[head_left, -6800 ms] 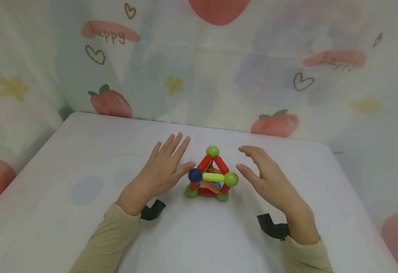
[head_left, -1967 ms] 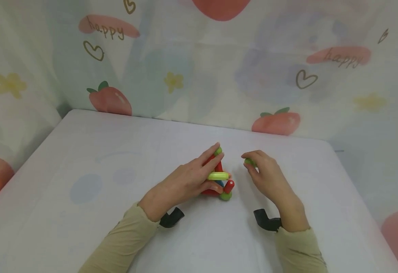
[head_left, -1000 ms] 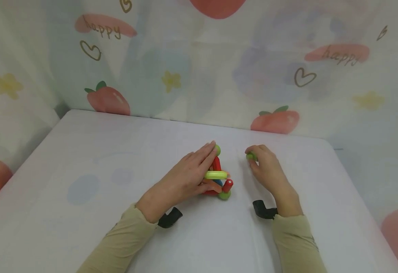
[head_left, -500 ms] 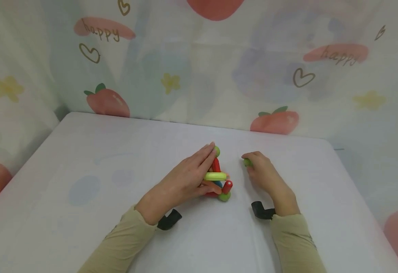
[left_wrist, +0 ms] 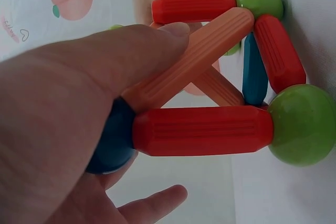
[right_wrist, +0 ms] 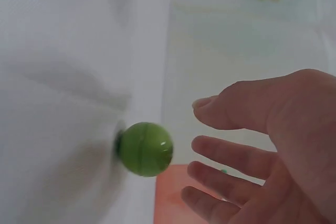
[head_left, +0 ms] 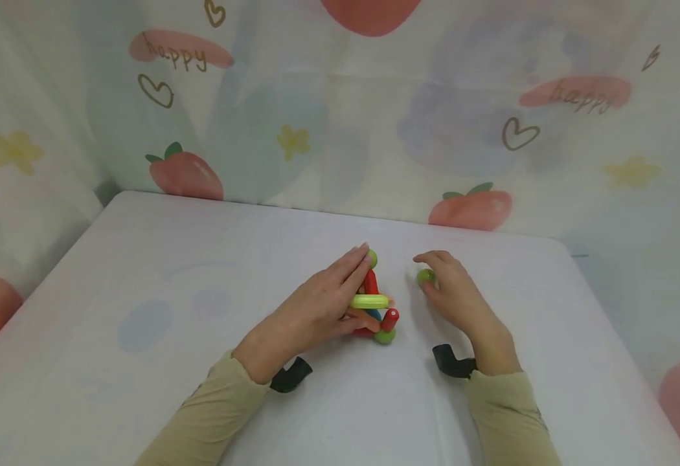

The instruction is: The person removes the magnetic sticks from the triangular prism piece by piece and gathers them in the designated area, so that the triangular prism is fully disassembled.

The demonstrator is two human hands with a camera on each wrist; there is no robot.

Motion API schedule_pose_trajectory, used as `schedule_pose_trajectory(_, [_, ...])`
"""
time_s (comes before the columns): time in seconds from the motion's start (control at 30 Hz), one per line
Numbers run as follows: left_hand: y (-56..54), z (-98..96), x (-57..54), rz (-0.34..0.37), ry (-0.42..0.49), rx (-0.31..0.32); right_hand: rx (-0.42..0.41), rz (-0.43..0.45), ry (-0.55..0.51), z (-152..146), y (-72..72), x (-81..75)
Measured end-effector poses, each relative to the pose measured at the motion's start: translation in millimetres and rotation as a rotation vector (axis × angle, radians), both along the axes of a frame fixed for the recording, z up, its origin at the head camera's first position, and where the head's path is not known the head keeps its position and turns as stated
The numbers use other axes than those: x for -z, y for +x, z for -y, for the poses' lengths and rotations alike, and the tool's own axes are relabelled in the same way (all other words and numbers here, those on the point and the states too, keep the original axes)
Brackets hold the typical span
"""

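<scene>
My left hand point(head_left: 311, 307) grips the left side of a model of magnetic building rods and balls that stands on the table. In the left wrist view, its thumb lies along an orange rod point(left_wrist: 210, 45) by a dark blue ball point(left_wrist: 113, 142). A red rod point(left_wrist: 205, 132) runs from that ball to a green ball point(left_wrist: 304, 124). At the model's front right, a short red rod point(head_left: 390, 318) points up with a bare end, near a yellow-green rod point(head_left: 369, 301). My right hand point(head_left: 459, 298) hovers, fingers parted, beside a loose green ball point(head_left: 425, 277) resting on the tabletop.
The white-covered table point(head_left: 200, 401) reaches back to a hanging cloth point(head_left: 363, 129) printed with fruit and hearts. Black curved mounts sit at both wrists, the right mount point(head_left: 453, 362) low over the table.
The green ball, at first on the model's right corner, came off into my right hand. Since half a second ago the right fingers have parted from it. The left hand keeps its hold.
</scene>
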State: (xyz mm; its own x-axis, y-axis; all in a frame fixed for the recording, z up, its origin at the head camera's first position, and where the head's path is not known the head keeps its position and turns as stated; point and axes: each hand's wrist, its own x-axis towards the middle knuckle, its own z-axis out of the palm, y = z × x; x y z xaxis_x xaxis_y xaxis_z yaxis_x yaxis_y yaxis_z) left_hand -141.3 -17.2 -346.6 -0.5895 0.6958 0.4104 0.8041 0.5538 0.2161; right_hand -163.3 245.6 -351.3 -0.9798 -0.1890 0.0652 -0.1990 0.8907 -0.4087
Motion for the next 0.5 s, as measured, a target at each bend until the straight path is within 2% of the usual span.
schedule_pose_trajectory(0.1, [-0.8, 0.1, 0.5, -0.003, 0.001, 0.005, -0.011, -0.035, -0.018, 1.8, 2.5, -4.0])
schedule_pose_trajectory(0.33, [-0.1, 0.5, 0.4, 0.003, -0.034, -0.004, -0.013, -0.035, -0.023, 1.2, 10.0, -10.8])
schedule_pose_trajectory(0.5, [0.1, 1.2, -0.3, 0.014, -0.018, -0.006, -0.071, -0.146, -0.039, 6.1, 17.7, -25.2])
